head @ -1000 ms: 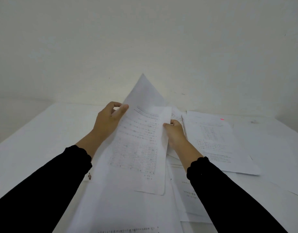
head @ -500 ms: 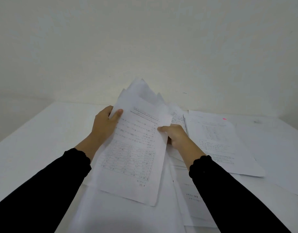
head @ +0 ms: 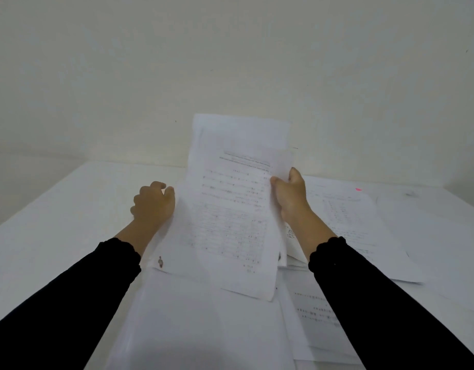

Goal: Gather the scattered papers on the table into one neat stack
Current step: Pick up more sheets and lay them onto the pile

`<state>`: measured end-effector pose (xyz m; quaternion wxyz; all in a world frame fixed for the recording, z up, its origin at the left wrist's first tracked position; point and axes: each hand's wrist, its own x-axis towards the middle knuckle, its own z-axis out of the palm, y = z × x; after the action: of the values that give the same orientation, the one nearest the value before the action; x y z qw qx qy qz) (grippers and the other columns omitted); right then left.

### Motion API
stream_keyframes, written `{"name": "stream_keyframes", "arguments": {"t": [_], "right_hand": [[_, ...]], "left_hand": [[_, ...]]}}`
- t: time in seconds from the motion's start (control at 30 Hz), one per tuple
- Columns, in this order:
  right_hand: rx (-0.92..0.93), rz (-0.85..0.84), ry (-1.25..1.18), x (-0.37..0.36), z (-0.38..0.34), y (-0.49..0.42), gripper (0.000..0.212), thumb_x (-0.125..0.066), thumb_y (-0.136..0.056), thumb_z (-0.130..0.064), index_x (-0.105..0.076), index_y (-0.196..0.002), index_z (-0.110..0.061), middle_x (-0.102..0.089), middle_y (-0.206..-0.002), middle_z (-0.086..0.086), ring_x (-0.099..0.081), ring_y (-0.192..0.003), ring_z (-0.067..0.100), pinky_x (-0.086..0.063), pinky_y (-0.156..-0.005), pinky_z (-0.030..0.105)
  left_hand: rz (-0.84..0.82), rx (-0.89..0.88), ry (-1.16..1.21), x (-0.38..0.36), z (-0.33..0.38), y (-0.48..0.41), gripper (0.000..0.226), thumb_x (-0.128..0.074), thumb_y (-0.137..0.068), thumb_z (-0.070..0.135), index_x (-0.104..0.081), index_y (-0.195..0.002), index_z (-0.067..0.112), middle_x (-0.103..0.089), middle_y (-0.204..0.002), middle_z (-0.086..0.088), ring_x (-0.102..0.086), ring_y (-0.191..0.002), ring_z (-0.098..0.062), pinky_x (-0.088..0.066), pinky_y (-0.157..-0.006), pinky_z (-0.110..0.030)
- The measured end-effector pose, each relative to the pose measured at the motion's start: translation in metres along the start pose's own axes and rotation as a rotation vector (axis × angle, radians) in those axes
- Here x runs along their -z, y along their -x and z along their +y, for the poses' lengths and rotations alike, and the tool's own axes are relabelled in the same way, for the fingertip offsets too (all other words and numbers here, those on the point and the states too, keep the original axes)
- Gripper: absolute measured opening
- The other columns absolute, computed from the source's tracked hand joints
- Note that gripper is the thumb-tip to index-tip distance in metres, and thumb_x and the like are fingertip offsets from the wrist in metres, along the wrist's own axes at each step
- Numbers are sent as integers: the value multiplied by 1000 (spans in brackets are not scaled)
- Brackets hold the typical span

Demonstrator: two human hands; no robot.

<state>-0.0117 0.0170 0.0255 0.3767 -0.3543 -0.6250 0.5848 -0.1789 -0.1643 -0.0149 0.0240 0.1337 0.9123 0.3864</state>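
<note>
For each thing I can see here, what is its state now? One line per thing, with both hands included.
Held papers: lifted, tilted up, gripped on both side edges.
Left hand: closed on the left edge of the held papers.
Right hand: closed on the right edge of the held papers.
Sheet with pink mark: flat on the table, not yet gathered.
Near sheets: flat, overlapping, loose.
Table: partly covered with papers.

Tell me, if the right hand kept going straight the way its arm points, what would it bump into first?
Probably the pale wall behind the table. The right hand, gripping the held sheets, points up and away; nothing else shows ahead, though depth is unclear.
</note>
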Motion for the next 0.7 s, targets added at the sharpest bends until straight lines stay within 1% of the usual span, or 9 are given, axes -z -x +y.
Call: {"name": "stream_keyframes", "arguments": {"t": [0.1,0.17,0.23,0.27,0.4,0.5,0.6,0.67,0.7], "right_hand": [[-32,62,40,15,1,-5,18,-48,-90,1,-53,-108,0,-63,-115,13,-61,-99,24,-48,-74,21],[-70,91,67,26,4,-9,18,-48,-89,1,-53,-105,-2,-62,-117,16,-60,-98,24,-47,-72,23],[-104,119,86,36,8,-12,14,-47,-86,1,-51,-100,-1,-59,-123,22,-60,-99,26,-49,-83,30],[-118,131,98,41,10,-12,19,-47,-85,1,-50,-103,4,-57,-126,23,-61,-104,30,-49,-90,35],[-146,151,135,57,12,-8,33,-47,-85,1,-50,-118,6,-58,-127,20,-58,-116,34,-47,-99,42],[-149,167,146,64,14,-5,36,-48,-86,1,-49,-121,7,-58,-127,21,-57,-117,34,-47,-100,44],[-145,144,161,69,14,-1,12,-49,-86,0,-51,-98,0,-59,-125,22,-60,-97,25,-49,-83,32],[-149,116,163,71,15,1,9,-50,-88,0,-49,-95,-5,-59,-124,21,-57,-92,22,-48,-74,28],[-149,104,168,72,14,2,11,-50,-89,-1,-51,-100,-1,-59,-124,20,-59,-96,25,-50,-76,29]], "left_hand": [[-97,-105,-97,3,-8,4,39,-52,-86,34,-56,-122,20,-58,-126,-5,-52,-118,-29,-40,-100,-41],[-203,-152,-109,7,-9,7,38,-55,-80,41,-59,-113,23,-63,-120,0,-54,-114,-27,-41,-99,-42],[-349,-192,-131,13,-6,12,50,-52,-69,51,-59,-111,25,-64,-119,0,-54,-112,-25,-41,-101,-43],[-418,-226,-178,14,-5,15,60,-52,-64,55,-58,-115,26,-62,-122,-1,-52,-115,-25,-40,-102,-44],[-596,-366,-512,19,-3,26,88,-62,-56,74,-45,-131,33,-37,-137,1,-28,-134,-24,-27,-110,-44],[-640,-427,-587,22,-3,31,89,-73,-47,73,-44,-122,35,-39,-125,6,-32,-124,-19,-29,-105,-37],[-615,-457,-603,20,-4,31,77,-78,-47,68,-45,-108,34,-45,-111,8,-40,-109,-17,-30,-95,-31],[-601,-437,-579,19,-2,31,74,-79,-48,65,-47,-106,33,-48,-107,8,-43,-107,-17,-30,-91,-29],[-597,-427,-569,19,-1,31,73,-80,-49,63,-49,-107,32,-49,-105,9,-44,-106,-17,-31,-90,-29]]}}
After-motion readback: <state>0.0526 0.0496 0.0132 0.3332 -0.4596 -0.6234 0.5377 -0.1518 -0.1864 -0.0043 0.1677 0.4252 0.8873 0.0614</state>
